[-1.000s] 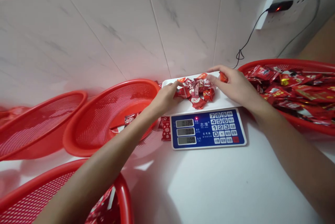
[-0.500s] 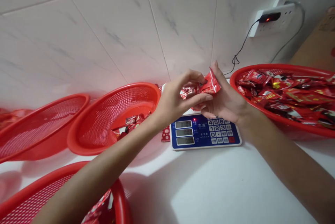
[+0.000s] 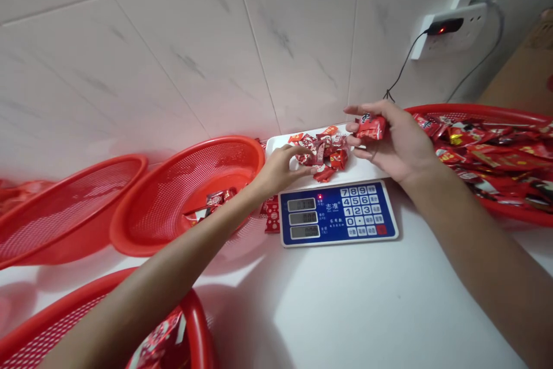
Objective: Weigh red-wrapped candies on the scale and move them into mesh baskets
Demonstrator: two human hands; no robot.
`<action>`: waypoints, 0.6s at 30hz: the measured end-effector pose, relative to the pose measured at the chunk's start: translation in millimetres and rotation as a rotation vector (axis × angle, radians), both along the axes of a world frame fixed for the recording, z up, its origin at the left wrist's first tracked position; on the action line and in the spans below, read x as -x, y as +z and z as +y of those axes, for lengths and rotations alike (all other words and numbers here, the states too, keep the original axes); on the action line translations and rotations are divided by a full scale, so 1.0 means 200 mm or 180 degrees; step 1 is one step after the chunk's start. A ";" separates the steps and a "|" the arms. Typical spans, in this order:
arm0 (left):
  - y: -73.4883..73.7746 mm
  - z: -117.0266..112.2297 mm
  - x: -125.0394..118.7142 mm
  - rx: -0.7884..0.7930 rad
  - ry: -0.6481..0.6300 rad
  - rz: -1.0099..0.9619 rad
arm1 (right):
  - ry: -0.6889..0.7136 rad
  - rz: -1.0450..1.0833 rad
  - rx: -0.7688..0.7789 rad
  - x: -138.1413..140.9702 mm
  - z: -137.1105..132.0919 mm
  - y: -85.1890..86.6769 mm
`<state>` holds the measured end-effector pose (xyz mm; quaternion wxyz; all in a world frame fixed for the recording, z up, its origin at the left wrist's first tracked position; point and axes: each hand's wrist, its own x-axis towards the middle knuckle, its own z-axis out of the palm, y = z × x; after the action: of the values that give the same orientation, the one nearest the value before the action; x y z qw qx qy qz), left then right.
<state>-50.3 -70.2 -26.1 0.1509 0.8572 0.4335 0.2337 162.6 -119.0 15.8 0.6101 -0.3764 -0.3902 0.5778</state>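
With the right hand (image 3: 395, 141), holds a red wrapped packet (image 3: 370, 127) over the right end of a white weighing pan (image 3: 365, 170), with fingers parted and half curled about it. With the left hand (image 3: 283, 168), reaches to the left edge of a pile of small red pieces (image 3: 322, 153) on the same pan, with thumb and forefinger apart in a curve; cannot tell whether pinching any piece there. Has the pile lying loosely near the middle of the pan and, just below, the blue panel (image 3: 334, 228) of a scale (image 3: 341, 244), with a number pad (image 3: 363, 210) at its right, 3 displays (image 3: 305, 218) at its left and 1 red light (image 3: 320, 196) glowing; cannot make out the top reading. Has at the right a red basket (image 3: 475, 109) heaped with shiny packets (image 3: 496, 159), and at the left a 2nd basket (image 3: 173, 185) with a few packets in its bottom, near a spotted red packet (image 3: 272, 216) beside the scale. Has a 3rd basket (image 3: 86, 202) farther left and a 4th basket (image 3: 203, 328) below the left forearm (image 3: 173, 259). Faces a tiled wall (image 3: 173, 41), with a white socket strip (image 3: 473, 26) and black plug (image 3: 451, 26) at upper right
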 end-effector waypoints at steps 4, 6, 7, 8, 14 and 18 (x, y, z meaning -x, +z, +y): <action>0.00 0.01 0.01 -0.0124 0.0131 -0.0074 | 0.0017 -0.0174 -0.0099 0.00 -0.02 0.02; -0.02 0.03 0.03 -0.0199 0.0187 -0.0100 | 0.0021 -0.0211 -0.0149 0.00 -0.02 0.02; -0.02 0.04 0.04 -0.0234 0.0220 -0.0122 | 0.0032 -0.0213 -0.0164 0.00 -0.02 0.02; -0.03 0.05 0.05 -0.0268 0.0255 -0.0147 | 0.0054 -0.0217 -0.0177 -0.01 -0.02 0.01; -0.06 0.08 0.06 -0.0363 0.0275 -0.0182 | 0.0233 -0.0443 -0.0270 -0.03 0.00 -0.01; -0.04 0.07 0.06 -0.0311 0.0297 -0.0127 | 0.0257 -0.0440 -0.0270 -0.03 0.00 -0.01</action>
<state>-62.4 -56.9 -35.0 0.1064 0.8375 0.4580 0.2784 168.3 -119.2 13.5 0.5733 -0.3732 -0.4704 0.5575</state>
